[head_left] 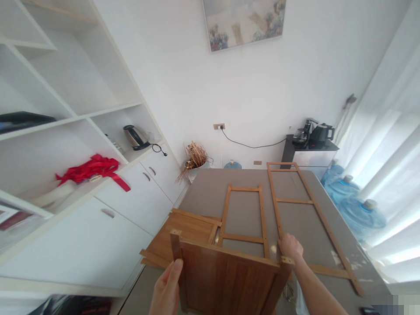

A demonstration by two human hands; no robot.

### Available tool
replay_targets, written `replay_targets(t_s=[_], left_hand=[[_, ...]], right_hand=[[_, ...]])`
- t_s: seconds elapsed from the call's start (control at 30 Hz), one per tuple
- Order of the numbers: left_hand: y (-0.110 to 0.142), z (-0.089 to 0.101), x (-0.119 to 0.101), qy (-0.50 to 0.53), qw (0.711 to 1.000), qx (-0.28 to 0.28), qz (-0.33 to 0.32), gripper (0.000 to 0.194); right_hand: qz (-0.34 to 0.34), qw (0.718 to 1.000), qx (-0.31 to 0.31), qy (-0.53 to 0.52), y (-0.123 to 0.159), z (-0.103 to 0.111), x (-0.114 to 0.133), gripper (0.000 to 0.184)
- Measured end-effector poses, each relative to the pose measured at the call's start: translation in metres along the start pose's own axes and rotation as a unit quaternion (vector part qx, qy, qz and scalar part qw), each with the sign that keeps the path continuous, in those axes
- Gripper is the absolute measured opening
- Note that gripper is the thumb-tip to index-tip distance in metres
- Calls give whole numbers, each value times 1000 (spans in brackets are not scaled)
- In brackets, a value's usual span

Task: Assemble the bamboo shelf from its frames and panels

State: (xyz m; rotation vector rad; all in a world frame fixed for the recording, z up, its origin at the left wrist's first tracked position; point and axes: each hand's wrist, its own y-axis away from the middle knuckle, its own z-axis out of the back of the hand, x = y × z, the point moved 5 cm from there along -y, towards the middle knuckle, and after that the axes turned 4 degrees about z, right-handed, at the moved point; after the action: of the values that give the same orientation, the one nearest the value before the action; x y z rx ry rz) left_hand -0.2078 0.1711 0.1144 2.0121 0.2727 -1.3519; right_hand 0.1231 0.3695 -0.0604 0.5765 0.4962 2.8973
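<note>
A wooden panel (226,278) with a post at each side stands upright or tilted close in front of me. My left hand (167,286) is closed on its left post, thumb on the near face. Beyond the panel's right post, my right hand (290,246) is closed at the left rail of a long wooden frame (295,201) with crossbars; its fingertips are partly hidden. To the left of that frame lies a smaller wooden frame (244,189). Another wooden panel (188,229) lies flat at the table's left, partly behind the upright one.
The grey table (210,183) reaches toward the wall. White shelving (131,105) with a kettle (135,138) and red ribbon (92,168) runs along the left. Blue water jugs (361,210) stand by the curtain. A small cabinet (311,158) holds a coffee maker.
</note>
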Motion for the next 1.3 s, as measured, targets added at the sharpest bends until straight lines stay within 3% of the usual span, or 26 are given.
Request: replay_targets(t_s=[0.1, 0.2, 0.33, 0.47, 0.5, 0.57, 0.67, 0.8, 0.97, 1.13, 1.3], left_hand=[[-5, -7, 0, -11, 1000, 4, 8, 49], [-5, -15, 0, -20, 1000, 1, 2, 48], [2, -24, 1, -22, 1000, 2, 1, 49], [18, -32, 4, -45, 998, 40, 5, 48], [23, -34, 4, -47, 998, 50, 3, 48], [32, -35, 5, -48, 997, 62, -6, 47], [47, -35, 5, -48, 996, 71, -14, 45], [72, -31, 1, -43, 996, 71, -17, 47], [98, -20, -4, -46, 996, 62, -37, 50], [111, -13, 2, -67, 991, 90, -67, 50], [117, -6, 10, -75, 989, 105, -77, 49]], right_hand=[[-7, 1000, -4, -19, -2, 8, -2, 19], [-13, 998, -31, -51, -2, 39, -7, 29], [24, 989, -92, -113, 6, 118, -15, 28], [89, 961, -120, -233, 40, 212, -19, 28], [104, 950, -118, -271, 52, 233, -17, 28], [164, 866, -57, -468, 80, 266, -7, 20], [209, 784, 14, -584, 121, 301, 14, 21], [269, 723, 74, -633, 169, 324, 44, 19], [315, 671, 126, -660, 214, 330, 70, 14], [350, 665, 153, -642, 251, 331, 91, 14], [386, 679, 157, -604, 283, 333, 114, 19]])
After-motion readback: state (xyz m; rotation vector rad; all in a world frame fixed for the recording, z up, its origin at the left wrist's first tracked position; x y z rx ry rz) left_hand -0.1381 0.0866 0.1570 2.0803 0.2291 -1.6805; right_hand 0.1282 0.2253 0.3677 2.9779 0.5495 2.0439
